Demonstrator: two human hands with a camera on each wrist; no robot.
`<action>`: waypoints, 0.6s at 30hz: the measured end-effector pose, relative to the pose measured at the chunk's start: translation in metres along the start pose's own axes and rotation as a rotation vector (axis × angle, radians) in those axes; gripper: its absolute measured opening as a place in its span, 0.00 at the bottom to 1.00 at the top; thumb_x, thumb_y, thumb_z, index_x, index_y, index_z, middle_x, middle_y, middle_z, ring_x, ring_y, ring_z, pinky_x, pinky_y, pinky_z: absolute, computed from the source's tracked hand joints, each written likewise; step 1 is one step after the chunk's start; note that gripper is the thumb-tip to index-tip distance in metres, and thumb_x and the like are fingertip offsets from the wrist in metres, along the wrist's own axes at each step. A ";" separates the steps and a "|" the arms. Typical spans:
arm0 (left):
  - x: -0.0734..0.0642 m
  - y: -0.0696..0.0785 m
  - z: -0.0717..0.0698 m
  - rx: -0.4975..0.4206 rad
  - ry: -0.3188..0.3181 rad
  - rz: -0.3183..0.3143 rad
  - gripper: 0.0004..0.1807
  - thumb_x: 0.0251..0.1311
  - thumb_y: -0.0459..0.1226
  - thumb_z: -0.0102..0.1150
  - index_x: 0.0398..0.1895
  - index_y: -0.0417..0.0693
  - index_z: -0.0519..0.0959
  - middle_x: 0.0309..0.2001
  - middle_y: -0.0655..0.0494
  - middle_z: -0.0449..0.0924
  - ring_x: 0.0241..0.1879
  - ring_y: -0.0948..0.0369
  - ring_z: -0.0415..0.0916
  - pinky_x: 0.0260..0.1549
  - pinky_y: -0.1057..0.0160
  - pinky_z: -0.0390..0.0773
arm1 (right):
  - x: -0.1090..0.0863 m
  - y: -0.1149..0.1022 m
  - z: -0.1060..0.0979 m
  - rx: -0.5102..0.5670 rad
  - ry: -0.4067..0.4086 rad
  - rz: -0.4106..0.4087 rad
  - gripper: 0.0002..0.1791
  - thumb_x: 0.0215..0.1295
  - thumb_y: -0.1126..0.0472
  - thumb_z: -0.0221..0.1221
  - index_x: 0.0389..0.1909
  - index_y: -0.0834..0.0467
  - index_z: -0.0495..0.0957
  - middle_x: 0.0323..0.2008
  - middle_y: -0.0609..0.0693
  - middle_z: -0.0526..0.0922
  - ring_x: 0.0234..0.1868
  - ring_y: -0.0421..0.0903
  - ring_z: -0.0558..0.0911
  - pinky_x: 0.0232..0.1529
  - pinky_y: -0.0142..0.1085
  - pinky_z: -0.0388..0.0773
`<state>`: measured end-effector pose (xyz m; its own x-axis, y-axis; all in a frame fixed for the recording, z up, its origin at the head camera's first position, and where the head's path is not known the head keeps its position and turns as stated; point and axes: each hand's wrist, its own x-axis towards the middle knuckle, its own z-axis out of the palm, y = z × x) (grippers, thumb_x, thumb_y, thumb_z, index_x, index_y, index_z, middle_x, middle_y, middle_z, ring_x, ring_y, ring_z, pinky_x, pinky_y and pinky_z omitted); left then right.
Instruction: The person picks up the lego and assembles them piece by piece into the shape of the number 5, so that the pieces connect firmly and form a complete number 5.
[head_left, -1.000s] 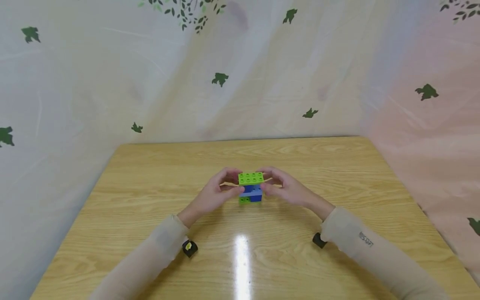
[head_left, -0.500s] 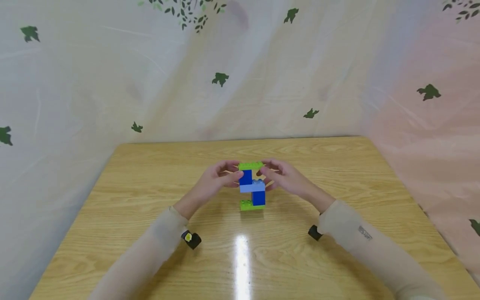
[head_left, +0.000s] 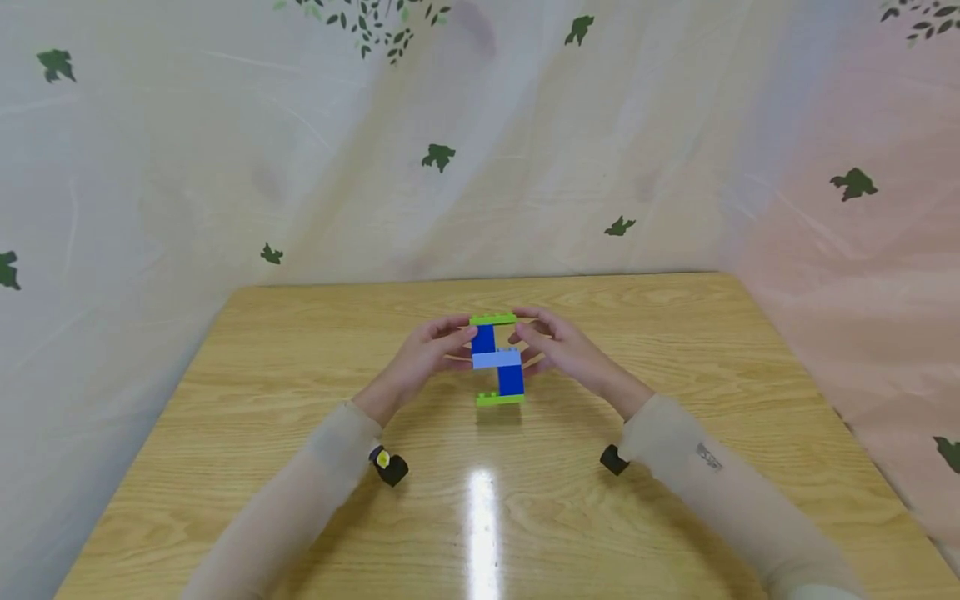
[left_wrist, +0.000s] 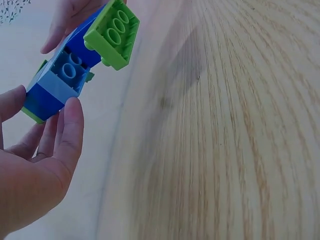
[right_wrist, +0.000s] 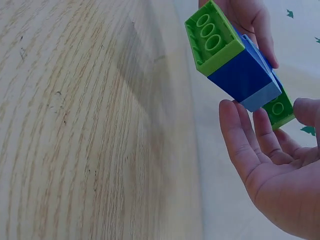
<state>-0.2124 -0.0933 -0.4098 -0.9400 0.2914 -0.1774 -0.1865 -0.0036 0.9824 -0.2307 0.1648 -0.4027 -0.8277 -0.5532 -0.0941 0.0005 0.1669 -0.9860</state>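
Note:
A stack of toy building bricks [head_left: 497, 358] is held up over the table, its side facing the head camera. It has a green top plate [head_left: 492, 319], an upper dark blue brick [head_left: 483, 338] at the left, a light blue layer [head_left: 496, 358], a lower dark blue brick [head_left: 512, 380] at the right and a green bottom plate [head_left: 500, 400]. My left hand [head_left: 420, 357] grips the upper dark blue brick between thumb and fingers. My right hand [head_left: 570, 354] holds the top plate's right end. Its fingertips [right_wrist: 260, 117] reach the light blue layer in the right wrist view.
The wooden table [head_left: 300, 375] lies below, with the stack's shadow [head_left: 498, 414] on it. A printed cloth [head_left: 360, 192] hangs behind and along the sides. Black wrist devices [head_left: 390, 467] hang beneath both sleeves.
Both hands have lifted the brick stack and moved it slightly away. It has tipped so that its side shows instead of the top plate's studs.

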 end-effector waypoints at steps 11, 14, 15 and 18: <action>0.008 -0.011 -0.005 -0.020 -0.003 -0.031 0.31 0.72 0.47 0.60 0.71 0.39 0.68 0.58 0.42 0.78 0.52 0.48 0.81 0.56 0.50 0.80 | 0.009 0.011 0.002 0.027 0.003 0.017 0.30 0.80 0.53 0.52 0.76 0.55 0.58 0.62 0.71 0.71 0.51 0.63 0.82 0.49 0.59 0.82; 0.012 -0.014 -0.005 -0.030 0.004 -0.049 0.30 0.72 0.45 0.59 0.70 0.38 0.69 0.58 0.42 0.78 0.50 0.50 0.81 0.55 0.51 0.81 | 0.012 0.016 0.002 0.022 0.011 0.025 0.32 0.79 0.53 0.54 0.77 0.57 0.57 0.61 0.71 0.71 0.48 0.60 0.84 0.48 0.57 0.83; 0.013 -0.016 -0.005 -0.034 0.005 -0.053 0.29 0.73 0.45 0.59 0.70 0.38 0.69 0.57 0.41 0.78 0.49 0.51 0.82 0.54 0.52 0.81 | 0.013 0.018 0.002 0.016 0.014 0.030 0.32 0.79 0.53 0.54 0.77 0.58 0.56 0.60 0.70 0.72 0.48 0.59 0.84 0.47 0.56 0.84; 0.016 -0.019 -0.004 -0.044 0.009 -0.063 0.28 0.73 0.43 0.59 0.69 0.37 0.69 0.57 0.40 0.78 0.48 0.51 0.82 0.52 0.53 0.82 | 0.015 0.023 0.003 -0.008 0.021 0.038 0.34 0.78 0.52 0.54 0.77 0.59 0.55 0.60 0.68 0.73 0.47 0.57 0.84 0.46 0.54 0.85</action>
<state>-0.2252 -0.0924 -0.4319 -0.9285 0.2841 -0.2392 -0.2573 -0.0276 0.9659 -0.2414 0.1583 -0.4276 -0.8389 -0.5288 -0.1286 0.0281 0.1939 -0.9806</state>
